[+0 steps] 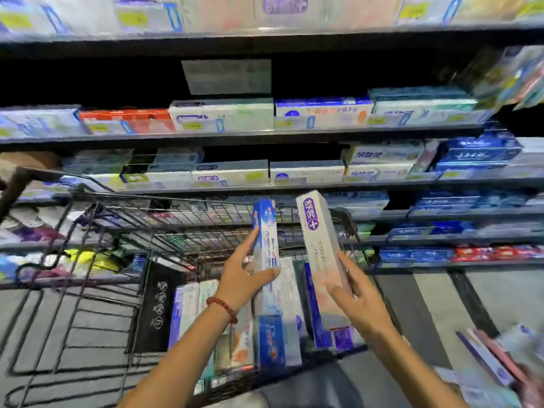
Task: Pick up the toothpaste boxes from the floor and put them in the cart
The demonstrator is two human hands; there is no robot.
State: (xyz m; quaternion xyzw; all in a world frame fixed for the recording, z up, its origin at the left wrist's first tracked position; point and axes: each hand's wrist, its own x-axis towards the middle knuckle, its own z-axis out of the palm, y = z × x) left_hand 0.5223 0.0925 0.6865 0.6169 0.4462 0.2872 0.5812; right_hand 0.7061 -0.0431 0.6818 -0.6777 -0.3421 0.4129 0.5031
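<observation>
Over a wire cart (97,213) holding toothpaste boxes, the left hand (238,282) grips a blue box (266,240). The right hand (360,304) holds a white box (319,237) upright. Stocked shelves (265,134) stand behind.

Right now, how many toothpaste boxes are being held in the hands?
2: a blue box in the left hand, a white-and-purple box in the right hand, both above the cart.

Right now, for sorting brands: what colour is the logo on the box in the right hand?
Purple logo on the box, head view.
</observation>
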